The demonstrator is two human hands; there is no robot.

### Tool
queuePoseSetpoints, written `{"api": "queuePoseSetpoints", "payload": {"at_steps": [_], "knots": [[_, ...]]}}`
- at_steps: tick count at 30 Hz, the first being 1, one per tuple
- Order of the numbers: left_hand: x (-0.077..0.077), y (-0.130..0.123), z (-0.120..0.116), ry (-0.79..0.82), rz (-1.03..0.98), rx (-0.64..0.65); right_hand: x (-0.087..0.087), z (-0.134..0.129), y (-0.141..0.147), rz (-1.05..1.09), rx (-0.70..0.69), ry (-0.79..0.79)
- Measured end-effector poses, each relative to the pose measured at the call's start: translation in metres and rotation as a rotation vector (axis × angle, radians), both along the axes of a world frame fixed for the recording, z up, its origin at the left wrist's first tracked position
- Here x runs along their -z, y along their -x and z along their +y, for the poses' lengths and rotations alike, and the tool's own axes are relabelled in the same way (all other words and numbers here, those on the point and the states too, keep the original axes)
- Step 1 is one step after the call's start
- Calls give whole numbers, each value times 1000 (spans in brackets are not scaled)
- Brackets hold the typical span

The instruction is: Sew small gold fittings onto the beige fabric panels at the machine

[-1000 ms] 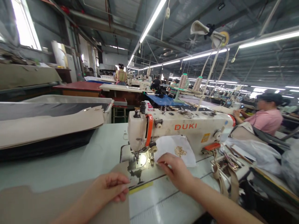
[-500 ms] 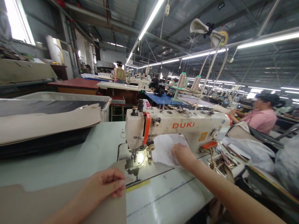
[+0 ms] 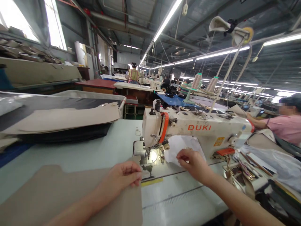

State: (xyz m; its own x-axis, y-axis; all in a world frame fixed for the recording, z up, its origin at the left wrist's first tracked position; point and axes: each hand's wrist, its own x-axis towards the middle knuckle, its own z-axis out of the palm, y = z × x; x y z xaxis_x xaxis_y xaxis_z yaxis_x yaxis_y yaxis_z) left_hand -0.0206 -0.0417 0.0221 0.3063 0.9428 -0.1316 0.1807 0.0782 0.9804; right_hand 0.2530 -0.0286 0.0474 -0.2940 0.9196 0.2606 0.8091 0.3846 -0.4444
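Note:
My left hand (image 3: 128,175) is closed, thumb against fingers, over the right edge of a flat taupe panel (image 3: 77,185); what is between the fingertips is too small to make out. The panel lies on the pale green table, its corner reaching the metal plate of a white sewing machine (image 3: 199,125). My right hand (image 3: 190,161) is curled, with fingertips pinched, just in front of a white sheet (image 3: 180,146) that rests against the machine's arm. Whether the fingers hold anything small cannot be seen. The machine's light shines on the needle area (image 3: 152,156).
Beige pieces (image 3: 70,118) lie on dark material at the left, by a white bin (image 3: 94,94). A tray of tools (image 3: 246,172) and plastic bags (image 3: 277,163) stand right. A person in pink (image 3: 287,125) sits beyond. A thread stand rises behind the machine.
The view has turned left, so the scene sits further right. My right hand has drawn back from the white sheet towards its lower edge. My left hand stays at the panel's edge.

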Motion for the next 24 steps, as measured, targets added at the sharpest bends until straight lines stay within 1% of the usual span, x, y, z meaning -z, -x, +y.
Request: {"api": "queuePoseSetpoints", "payload": {"at_steps": [3,5,7,10,12,15,22,24], "knots": [[2,-3,-4,-112,30,-15,6,-14,33,271,-106,149],[3,-4,-8,-192,80,-30,11,-16,55,353,-139,239],[4,-4,-12,-271,158,-41,17,-13,74,397,-140,299],[3,-1,-16,-402,287,-79,23,-6,93,510,-132,392],[2,0,-17,-494,344,-137,26,-2,98,620,-146,466],[0,2,-17,-591,386,-204,27,-1,101,741,-167,533],[1,1,-18,-685,419,-214,29,-1,102,929,-211,708],[0,1,-18,-697,407,-237,31,-1,103,951,-217,726]]}}
